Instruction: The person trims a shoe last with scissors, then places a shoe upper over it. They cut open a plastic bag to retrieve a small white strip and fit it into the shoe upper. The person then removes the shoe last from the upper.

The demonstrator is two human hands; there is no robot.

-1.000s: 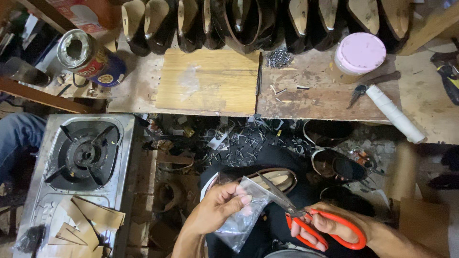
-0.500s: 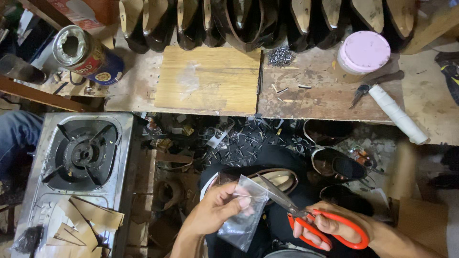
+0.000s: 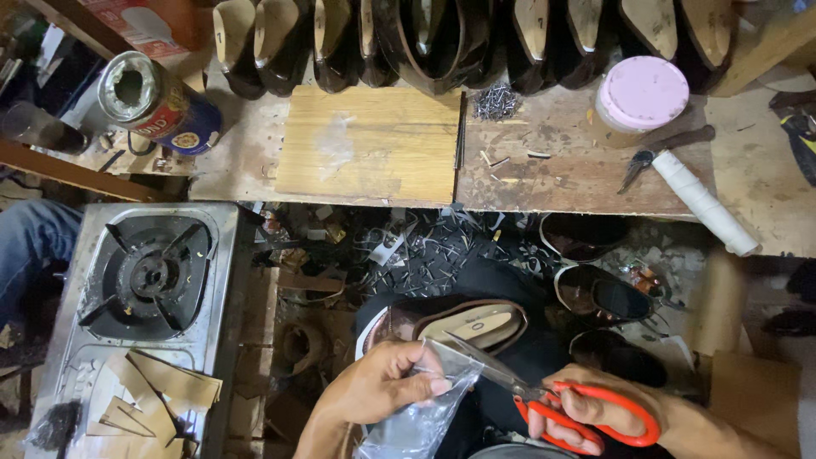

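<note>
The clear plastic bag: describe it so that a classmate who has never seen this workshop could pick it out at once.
Start at the wooden workbench, then look down to the two hands at the bottom. The left hand pinches a clear plastic bag by its top, where the blades of the orange-handled scissors in the right hand meet it. It is see-through and crinkled, unlike the dark shoes nearby.

Stove (image 3: pixel 144 280) left of lap; shoe (image 3: pixel 463 325) on lap; workbench (image 3: pixel 544 170) beyond, board (image 3: pixel 370 143) on it, lidded tub (image 3: pixel 642 92) right.
</note>
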